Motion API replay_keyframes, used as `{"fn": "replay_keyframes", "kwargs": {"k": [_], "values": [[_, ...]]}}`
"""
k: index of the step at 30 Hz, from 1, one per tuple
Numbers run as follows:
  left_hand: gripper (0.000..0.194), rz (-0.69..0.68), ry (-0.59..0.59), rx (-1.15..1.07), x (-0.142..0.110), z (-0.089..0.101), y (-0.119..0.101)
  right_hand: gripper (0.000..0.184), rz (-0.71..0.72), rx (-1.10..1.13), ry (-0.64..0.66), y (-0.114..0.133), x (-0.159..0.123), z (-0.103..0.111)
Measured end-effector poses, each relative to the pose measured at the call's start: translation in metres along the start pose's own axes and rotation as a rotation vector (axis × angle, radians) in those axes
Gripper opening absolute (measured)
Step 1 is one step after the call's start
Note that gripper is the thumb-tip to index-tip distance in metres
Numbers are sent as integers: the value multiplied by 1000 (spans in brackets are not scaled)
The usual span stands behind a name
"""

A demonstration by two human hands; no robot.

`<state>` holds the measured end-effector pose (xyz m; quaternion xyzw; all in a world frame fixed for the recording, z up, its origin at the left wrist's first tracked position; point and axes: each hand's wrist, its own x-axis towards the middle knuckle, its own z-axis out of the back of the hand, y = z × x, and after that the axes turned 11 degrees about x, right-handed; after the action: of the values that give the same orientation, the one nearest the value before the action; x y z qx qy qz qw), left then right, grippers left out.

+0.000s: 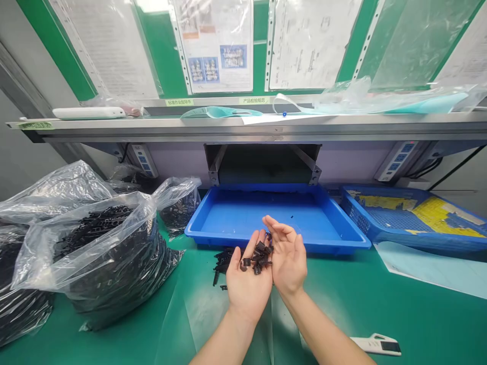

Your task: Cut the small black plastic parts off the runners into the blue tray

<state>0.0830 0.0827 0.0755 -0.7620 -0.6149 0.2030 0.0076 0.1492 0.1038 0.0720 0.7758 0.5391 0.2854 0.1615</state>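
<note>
My left hand and my right hand are held palm up, side by side, cupped together over the green mat. Several small black plastic parts lie in the hollow between the two palms, mostly on the left one. The fingers of both hands are stretched out and slightly curled. Just beyond the hands stands a shallow blue tray that looks empty. A small pile of black parts lies on the mat in front of the tray, left of my hands.
Clear plastic bags of black parts crowd the left side. A blue mesh basket with yellow sheets stands at the right. A white hand-held device lies on the mat near my right forearm. A metal shelf runs overhead.
</note>
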Motion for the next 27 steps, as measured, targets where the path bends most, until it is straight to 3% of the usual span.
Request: {"fn": "replay_keyframes", "kwargs": {"k": [6, 10, 14, 18, 23, 27], "values": [[52, -170, 143, 203, 0, 7, 0, 37, -191, 115, -166, -11, -13, 0], [55, -352, 125, 342, -1, 7, 4, 35, -366, 246, -297, -17, -19, 5], [54, -390, 126, 373, 1, 8, 8, 37, -474, 365, -415, -17, -22, 13], [53, -489, 134, 359, 5, 12, 10, 39, -501, 454, -456, -15, -26, 18], [48, -595, 45, 324, 10, 16, 12, 41, -479, 485, -449, -12, -26, 22], [49, -545, -34, 307, 10, 20, 18, 41, -419, 413, -418, -8, -23, 24]]}}
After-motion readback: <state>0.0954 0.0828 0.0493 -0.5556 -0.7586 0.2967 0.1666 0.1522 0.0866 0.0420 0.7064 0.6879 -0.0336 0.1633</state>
